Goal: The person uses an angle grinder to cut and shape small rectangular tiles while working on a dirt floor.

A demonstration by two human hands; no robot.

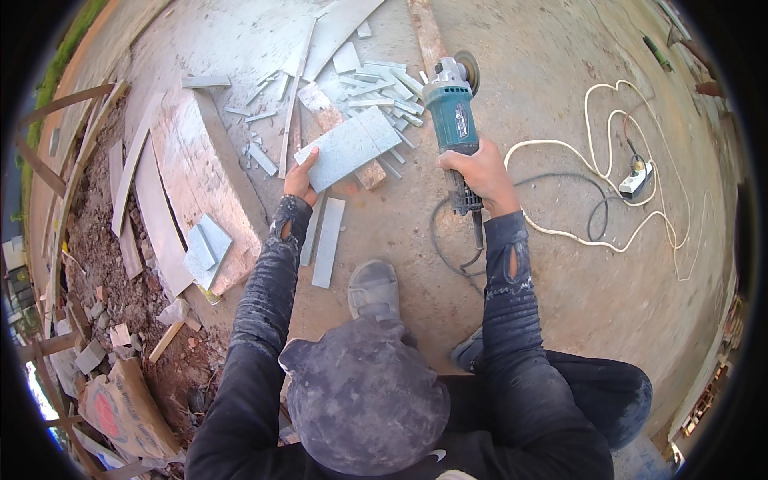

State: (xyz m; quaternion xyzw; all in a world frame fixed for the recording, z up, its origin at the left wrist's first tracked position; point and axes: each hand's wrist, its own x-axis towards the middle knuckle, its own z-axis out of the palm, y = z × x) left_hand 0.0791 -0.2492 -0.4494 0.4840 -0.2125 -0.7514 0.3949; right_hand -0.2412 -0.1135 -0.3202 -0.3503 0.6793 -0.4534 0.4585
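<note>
A rectangular grey stone tile (352,148) is gripped at its near left end by my left hand (301,181), the thumb lying over its edge. The tile lies tilted across a pinkish block (370,175) on the ground. Around the rear handle of a teal angle grinder (452,112) my right hand (484,174) is wrapped. The grinder points away from me, and its round disc (469,70) stands at the far end, to the right of the tile and apart from it. Whether the disc is spinning I cannot tell.
Several cut strips (384,84) lie scattered beyond the tile. Two narrow strips, one of them pale (329,244), lie nearer. A concrete slab (204,176) is at left, bearing tile pieces (208,251). A white cable (552,144) and power strip (636,179) lie right. My sandaled foot (374,290) is below.
</note>
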